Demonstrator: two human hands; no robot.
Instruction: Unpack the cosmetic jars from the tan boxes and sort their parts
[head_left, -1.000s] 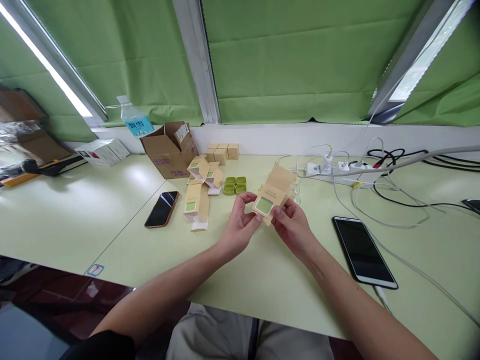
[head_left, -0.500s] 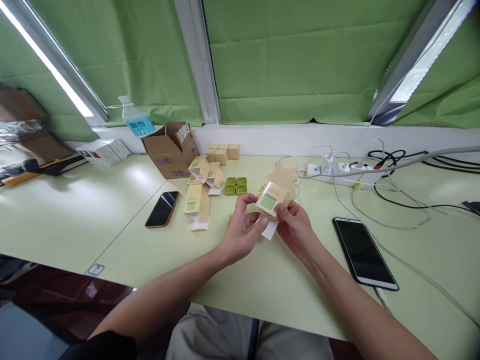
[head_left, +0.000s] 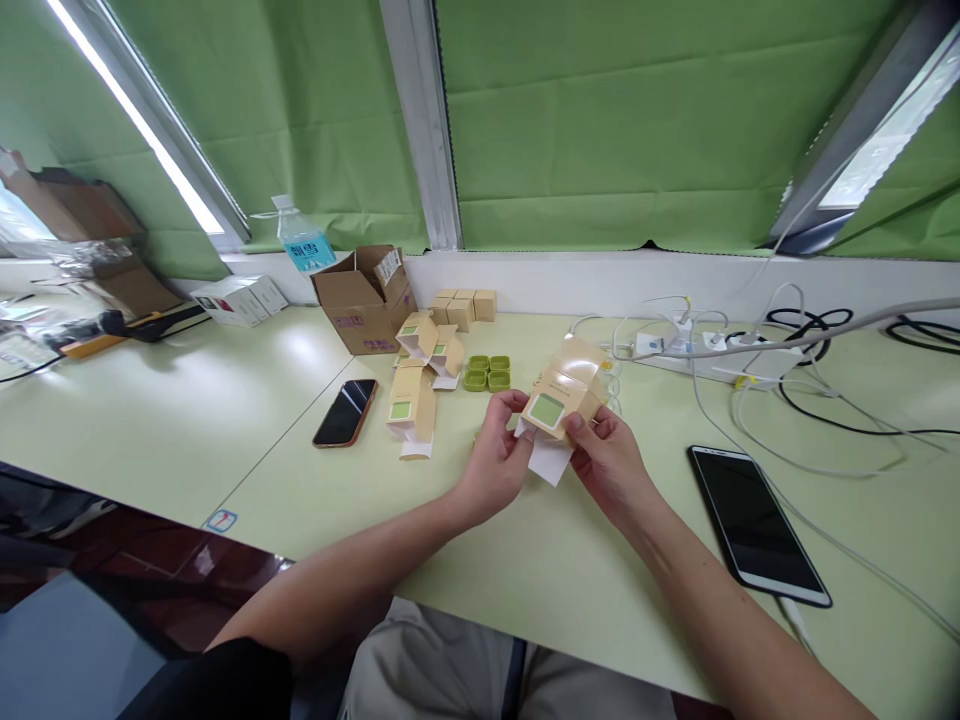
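A small beige paper box [head_left: 576, 388] with a green square on its face is held between both hands above the table. Its white end flap [head_left: 550, 458] hangs loose toward me. My left hand [head_left: 495, 455] pinches the box's near left corner, at the flap side. On the right edge, my right hand [head_left: 607, 455] grips it with the thumb on top. Just beyond my left hand sit several small green square cups [head_left: 487, 373]. Left of them lie several beige boxes like the held one, such as an opened box [head_left: 411, 405] with its white flap out.
Behind stands an open brown carton [head_left: 365, 308], with several small closed boxes [head_left: 463, 308] beside it. A phone [head_left: 346, 413] lies at left, a larger phone [head_left: 757, 525] at right on a cable. A power strip [head_left: 720, 355] with tangled cords runs along the back right.
The box in my hands has tipped so more of its long face shows, and its white flap stands out more. The whole view has shifted slightly left.
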